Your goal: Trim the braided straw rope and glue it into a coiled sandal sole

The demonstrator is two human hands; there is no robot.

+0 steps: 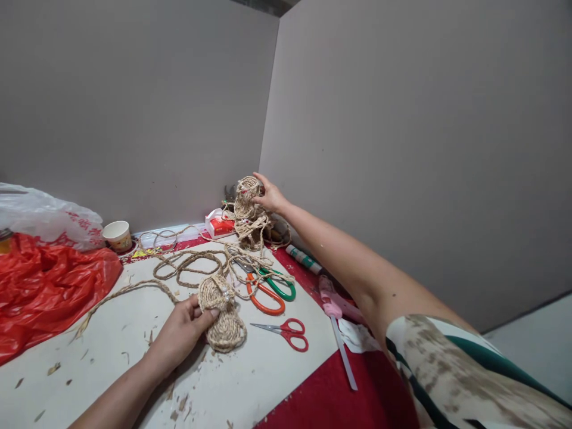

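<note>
My left hand (185,328) is closed on a figure-eight piece of coiled straw rope (227,329), thumb on top, just above the white board. At the far corner my right hand (268,195) grips a similar coiled straw piece (246,189), with small pinkish bits on it. Under that piece lies a heap of more straw rope (252,229). Between the hands, loose rope (190,262) runs in loops over the board. Large scissors with orange and green handles (268,298) lie partly beneath the rope. Small red-handled scissors (290,333) rest to the right of my left hand.
A red plastic bag (53,292) and a clear bag (49,214) lie at left, beside a paper cup (118,235). On the right are a pink glue gun (333,301) with its glue stick and a white-green roll (302,259). Grey panels (179,107) enclose the back and right.
</note>
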